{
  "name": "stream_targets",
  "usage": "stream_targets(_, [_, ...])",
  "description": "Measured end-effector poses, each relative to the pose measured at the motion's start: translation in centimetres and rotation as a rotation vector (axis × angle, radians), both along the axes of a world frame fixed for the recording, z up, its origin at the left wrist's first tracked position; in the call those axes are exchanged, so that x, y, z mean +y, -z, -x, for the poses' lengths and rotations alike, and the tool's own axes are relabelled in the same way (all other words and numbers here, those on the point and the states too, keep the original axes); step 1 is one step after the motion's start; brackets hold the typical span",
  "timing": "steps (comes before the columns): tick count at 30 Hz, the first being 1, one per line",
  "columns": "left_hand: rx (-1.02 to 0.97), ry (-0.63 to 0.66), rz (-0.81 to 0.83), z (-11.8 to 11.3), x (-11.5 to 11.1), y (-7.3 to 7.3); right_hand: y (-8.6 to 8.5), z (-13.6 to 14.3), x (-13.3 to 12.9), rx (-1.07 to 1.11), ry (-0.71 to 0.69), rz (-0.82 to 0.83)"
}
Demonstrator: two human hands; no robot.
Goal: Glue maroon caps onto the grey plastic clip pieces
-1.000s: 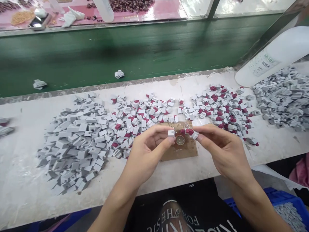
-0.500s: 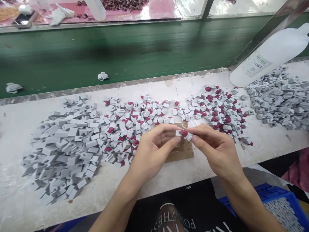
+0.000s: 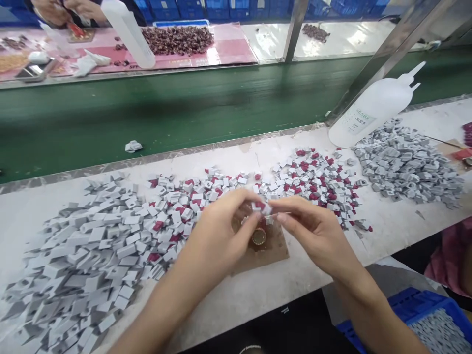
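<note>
My left hand (image 3: 223, 233) pinches a small light-grey and dark-red plastic piece (image 3: 262, 207) between thumb and index finger. My right hand (image 3: 317, 231) is just right of the piece, thumb and index finger nearly together. Something thin and pale may lie at its fingertips, but blur hides it. Below the hands, a short reddish cylinder with a round, gold-rimmed end (image 3: 259, 237) rests on a brown board (image 3: 273, 253). Grey pieces with dark-red parts lie in one heap (image 3: 184, 196) behind my left hand and another (image 3: 317, 177) behind my right.
Plain grey pieces pile up at left (image 3: 84, 255) and far right (image 3: 409, 164). A white squeeze bottle (image 3: 368, 110) leans near the right pile. Behind the table runs a green belt (image 3: 206, 108); across it are another person's hands (image 3: 55, 11). A blue crate (image 3: 416, 300) stands lower right.
The view has tilted upward, showing more beyond the belt. My right fingertips have come slightly away from the piece, which stays in my left hand. The cylinder's round end now shows clearly.
</note>
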State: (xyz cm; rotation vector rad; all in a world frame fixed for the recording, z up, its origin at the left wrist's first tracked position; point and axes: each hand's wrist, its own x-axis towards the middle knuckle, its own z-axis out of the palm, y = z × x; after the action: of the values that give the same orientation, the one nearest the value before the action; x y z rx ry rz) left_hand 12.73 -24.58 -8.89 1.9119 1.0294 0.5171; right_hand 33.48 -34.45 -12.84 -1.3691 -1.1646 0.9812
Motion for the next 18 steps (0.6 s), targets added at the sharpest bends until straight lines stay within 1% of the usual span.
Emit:
stream_targets(2, [0.108, -0.073, -0.092, -1.2, 3.5, -0.6, -0.1, -1.7, 1.0, -0.134, 0.099, -0.011])
stream_targets(4, [0.206, -0.174, -0.137, -2.9, 7.9, -0.6, 0.1, -4.1, 2.7, -0.336, 0.207, -0.029])
stream_targets(5, [0.238, -0.237, -0.148, -3.9, 10.1, -0.4, 0.3, -5.4, 3.7, -0.453, 0.247, -0.034])
stream_targets(7, [0.245, -0.271, -0.136, -6.1, 14.4, 0.5, 0.8, -7.8, 6.2, -0.699, 0.279, -0.029])
stream_targets(9, [0.236, -0.294, -0.108, -8.3, 17.9, 1.6, 1.6, -9.6, 8.8, -0.884, 0.264, -0.018])
stream_targets(10, [0.228, -0.309, -0.097, -9.2, 19.3, 2.1, 2.0, -10.2, 10.0, -0.939, 0.251, -0.009])
stream_targets(12, [0.213, -0.344, -0.081, -10.9, 21.4, 3.1, 2.7, -10.8, 12.0, -0.983, 0.230, 0.018])
stream_targets(14, [0.206, -0.382, -0.068, -12.1, 22.9, 3.8, 3.1, -11.0, 13.7, -0.999, 0.222, 0.050])
stream_targets(16, [0.216, -0.414, -0.052, -12.5, 24.0, 4.4, 3.1, -11.4, 15.2, -1.019, 0.235, 0.077])
stream_targets(18, [0.243, -0.430, -0.034, -12.3, 24.6, 4.8, 2.6, -12.2, 17.2, -1.036, 0.278, 0.102])
